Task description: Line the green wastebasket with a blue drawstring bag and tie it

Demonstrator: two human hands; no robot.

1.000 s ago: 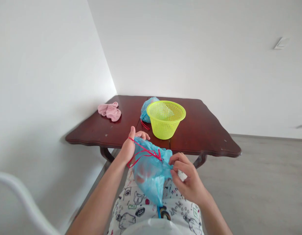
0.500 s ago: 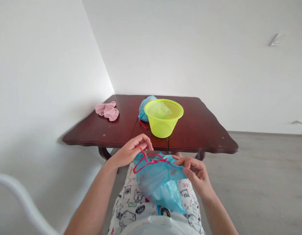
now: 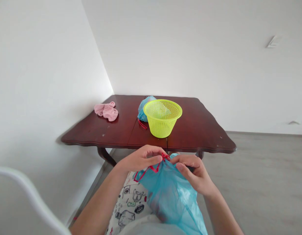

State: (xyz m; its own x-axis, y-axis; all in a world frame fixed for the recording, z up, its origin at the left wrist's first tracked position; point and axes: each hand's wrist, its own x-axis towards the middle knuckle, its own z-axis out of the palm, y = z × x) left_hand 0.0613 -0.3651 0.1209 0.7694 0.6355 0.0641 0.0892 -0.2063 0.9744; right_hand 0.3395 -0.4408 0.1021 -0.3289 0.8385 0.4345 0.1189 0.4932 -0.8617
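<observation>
A blue plastic drawstring bag (image 3: 175, 192) hangs over my lap, its mouth gathered near the table's front edge. My left hand (image 3: 144, 159) pinches the red drawstring (image 3: 154, 168) at the gathered neck. On the other side of the neck, my right hand (image 3: 191, 168) grips the bag's blue plastic with thumb and fingers. The two hands' fingertips are close together. Something darker shows faintly through the bag, too blurred to name.
A dark red wooden table (image 3: 197, 130) stands ahead against white walls. On it are a yellow-green plastic basket (image 3: 162, 127), another blue bag (image 3: 142, 112) with a red string behind it, and pink cloth (image 3: 107, 111) at left. A white curved bar (image 3: 26, 192) crosses the lower left.
My left hand has moved right to the bag's neck and closed on the red drawstring. The mouth is now bunched, and the bag hangs fuller and lower. The table items stay put.
</observation>
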